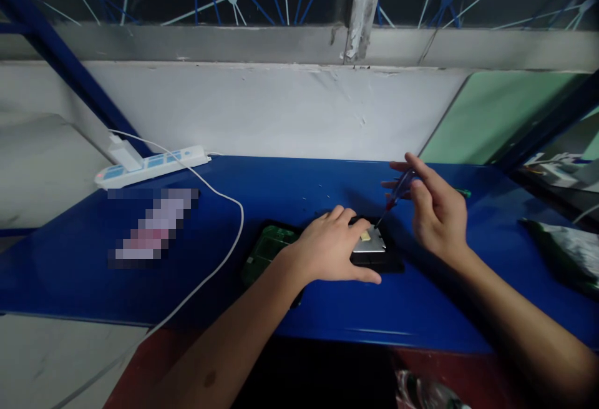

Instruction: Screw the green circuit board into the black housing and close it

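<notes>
Just right of centre on the blue table (187, 296), at the reference centre for the clock: a flat silver metal plate (372, 245) with a small yellowish patch, set in a black case (390, 262). Over its left side, the left hand (334, 243): spread open, thumb apart, resting across without a visible grip. From 1 o'clock, the right hand (437, 212): thumb and forefinger closed on the smooth, see-through handle of a screwdriver (397, 193), other fingers extended, tip at the plate's upper edge.

At 9 o'clock, partly under the left forearm, a rounded black shell (244, 265) containing a green, sectioned panel (266, 250); too dim to tell more. Toward 10 o'clock, tiny slim metallic bits (328, 196); farther, a white plastic power strip (163, 165) holding a plug (125, 153), beside a thin looping cable (242, 212). At 3 o'clock, a crinkled, shiny green-and-silver packet (564, 246), contents hidden.
</notes>
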### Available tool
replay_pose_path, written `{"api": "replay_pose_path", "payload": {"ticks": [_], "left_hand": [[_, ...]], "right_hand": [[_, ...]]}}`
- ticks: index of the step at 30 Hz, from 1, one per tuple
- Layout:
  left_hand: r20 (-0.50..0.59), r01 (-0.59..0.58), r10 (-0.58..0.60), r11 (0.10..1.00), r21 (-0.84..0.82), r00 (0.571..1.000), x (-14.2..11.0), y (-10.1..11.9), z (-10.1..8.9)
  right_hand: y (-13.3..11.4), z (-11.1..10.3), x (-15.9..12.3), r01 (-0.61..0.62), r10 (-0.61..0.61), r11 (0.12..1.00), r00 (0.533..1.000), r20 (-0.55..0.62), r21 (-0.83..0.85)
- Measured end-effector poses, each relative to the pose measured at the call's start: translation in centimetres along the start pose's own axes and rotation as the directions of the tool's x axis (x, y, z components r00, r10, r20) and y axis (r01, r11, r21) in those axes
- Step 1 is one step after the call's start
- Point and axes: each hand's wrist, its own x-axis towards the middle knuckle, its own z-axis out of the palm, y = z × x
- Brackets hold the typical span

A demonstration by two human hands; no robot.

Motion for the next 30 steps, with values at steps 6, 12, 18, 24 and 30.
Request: {"api": "replay_pose_path", "payload": {"ticks": [6, 12, 18, 24, 30], "left_hand": [[0.007, 0.005, -0.005, 1.000, -0.003, 1.000, -0.01, 0.07, 0.02], [-0.003, -0.003, 0.003, 1.000, -0.003, 1.000, 0.00, 0.02, 0.03], [0.029, -0.006, 0.006, 1.000, -0.009, 1.000, 0.05, -0.07, -0.11], [0.015, -0.006, 0.006, 1.000, -0.008, 1.000, 0.06, -0.06, 0.00], [0.028, 0.006, -0.006, 1.000, -0.007, 1.000, 0.05, 0.08, -0.09]], "right_hand": [[0.23, 0.00, 0.09, 0.010, -0.015, 0.997, 0.998, -0.059, -0.078], [-0.21, -0.32, 0.42, 0.060, -0.072, 0.981, 0.996, -0.061, -0.186], [-0.33, 0.00, -0.01, -0.001, 0.001, 1.000, 1.000, -0.027, 0.004], [-0.43, -0.11, 0.25, 0.014, -0.020, 0.997, 0.996, -0.083, -0.076], [-0.02, -0.49, 0.72, 0.105, -0.126, 0.977, 0.987, -0.102, -0.187]]}}
